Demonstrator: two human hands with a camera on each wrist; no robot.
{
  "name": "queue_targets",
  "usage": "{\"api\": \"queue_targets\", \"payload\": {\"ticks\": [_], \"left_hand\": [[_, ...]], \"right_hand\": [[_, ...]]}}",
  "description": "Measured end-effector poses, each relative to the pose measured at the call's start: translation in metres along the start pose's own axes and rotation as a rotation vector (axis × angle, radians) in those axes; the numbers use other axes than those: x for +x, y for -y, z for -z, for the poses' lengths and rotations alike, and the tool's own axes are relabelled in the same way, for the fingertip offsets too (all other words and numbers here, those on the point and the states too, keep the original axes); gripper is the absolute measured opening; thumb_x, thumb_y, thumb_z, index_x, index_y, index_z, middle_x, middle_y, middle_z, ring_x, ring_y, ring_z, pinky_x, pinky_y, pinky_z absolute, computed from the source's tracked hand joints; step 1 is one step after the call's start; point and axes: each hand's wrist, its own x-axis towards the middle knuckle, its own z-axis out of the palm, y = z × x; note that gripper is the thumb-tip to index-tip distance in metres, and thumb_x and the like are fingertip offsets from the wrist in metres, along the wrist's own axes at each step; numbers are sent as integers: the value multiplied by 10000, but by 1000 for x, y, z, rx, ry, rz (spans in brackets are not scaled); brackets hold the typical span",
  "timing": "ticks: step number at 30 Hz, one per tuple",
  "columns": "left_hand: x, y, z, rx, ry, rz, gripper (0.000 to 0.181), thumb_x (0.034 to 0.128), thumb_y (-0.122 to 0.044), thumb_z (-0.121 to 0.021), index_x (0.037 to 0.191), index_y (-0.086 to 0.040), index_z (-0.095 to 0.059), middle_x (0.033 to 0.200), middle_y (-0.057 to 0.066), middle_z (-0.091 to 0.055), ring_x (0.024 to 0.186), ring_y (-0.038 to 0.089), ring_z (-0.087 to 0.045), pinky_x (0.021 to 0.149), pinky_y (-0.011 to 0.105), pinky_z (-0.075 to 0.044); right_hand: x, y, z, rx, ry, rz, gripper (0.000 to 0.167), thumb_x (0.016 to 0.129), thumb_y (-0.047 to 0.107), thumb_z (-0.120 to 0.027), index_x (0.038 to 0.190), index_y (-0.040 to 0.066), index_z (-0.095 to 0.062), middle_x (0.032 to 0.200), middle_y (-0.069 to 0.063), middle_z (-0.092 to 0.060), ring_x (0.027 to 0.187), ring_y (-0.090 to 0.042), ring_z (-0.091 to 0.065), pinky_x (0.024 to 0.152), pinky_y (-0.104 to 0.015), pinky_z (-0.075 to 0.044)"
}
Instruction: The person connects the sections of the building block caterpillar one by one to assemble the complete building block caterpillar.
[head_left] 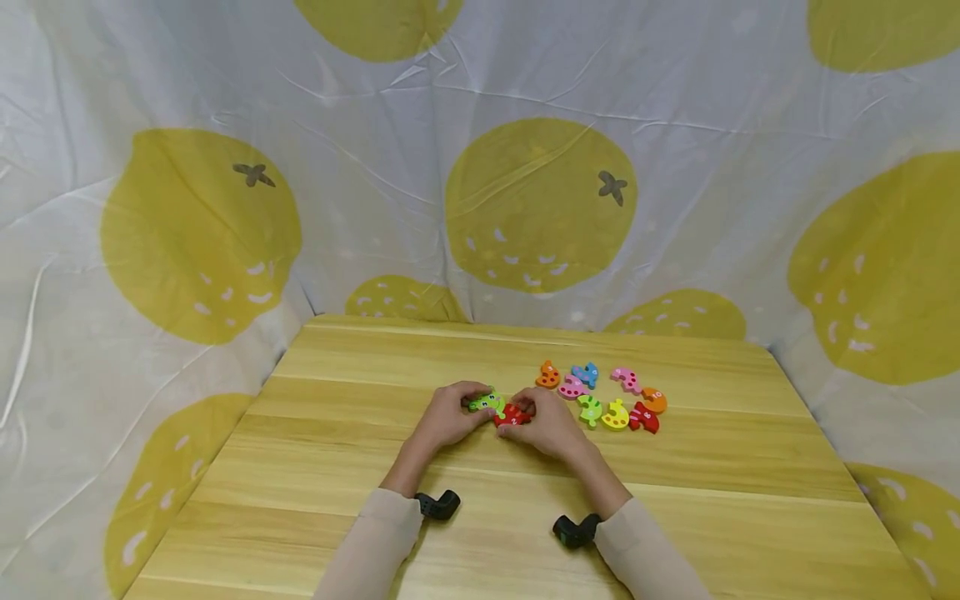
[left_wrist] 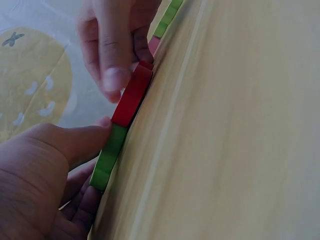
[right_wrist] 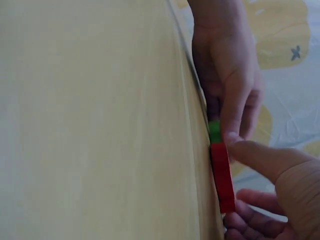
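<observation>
Grips (head_left: pixel 447 414) (head_left: pixel 557 424) on green piece (head_left: pixel 487 403), red piece (head_left: pixel 512 415)

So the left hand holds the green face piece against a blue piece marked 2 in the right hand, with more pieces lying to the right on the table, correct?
Not quite: the piece marked 2 in the right hand is red, not blue, as the head view shows. The left hand does hold the green face piece against it.
</observation>
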Motion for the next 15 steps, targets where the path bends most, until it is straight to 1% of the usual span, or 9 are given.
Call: {"api": "queue_targets", "payload": {"ticks": [3, 6, 10, 13, 15], "left_hand": [[0, -1, -1, -7, -5, -4, 362, 912, -256, -804, 1244, -124, -745, 1298, 69, -717, 1149, 228, -684, 983, 428, -567], [0, -1, -1, -9, -4, -11, 343, 935, -231, -777, 1253, -110, -737, 1312, 85, -711, 1217, 271, -661, 1048, 463, -533], [0, 1, -2, 9, -3, -12, 328, 955, -225, -748, 1263, -112, -733, 1328, 84, -704, 1277, 302, -625, 1112, 488, -482], [0, 1, -2, 17, -10, -11, 339, 947, -250, -756, 1260, -121, -735, 1330, 78, -704, 1275, 298, -623, 1114, 488, -476], [0, 0, -3, 14, -16, -9, 349, 938, -266, -768, 1255, -123, -737, 1326, 80, -704, 1267, 296, -627, 1108, 490, -479]], "right_hand": [[3, -7, 9, 20, -29, 11, 475, 833, 356, -870, 1184, 69, -729, 1040, -39, -706, 948, -169, -640, 865, -374, -564], [8, -13, 21, 1, -59, 30, 437, 881, 320, -829, 1199, 38, -728, 1083, -82, -715, 984, -213, -652, 899, -414, -567], [16, -24, 38, -60, -79, 29, 430, 891, 309, -819, 1207, 32, -728, 1096, -104, -696, 966, -237, -639, 862, -413, -560], [24, -31, 48, -125, -78, 28, 461, 889, 315, -819, 1230, 22, -715, 1103, -122, -672, 946, -254, -629, 827, -420, -555], [28, -34, 53, -173, -71, 29, 496, 884, 325, -822, 1255, 18, -702, 1135, -133, -662, 976, -272, -643, 846, -440, -569]]}}
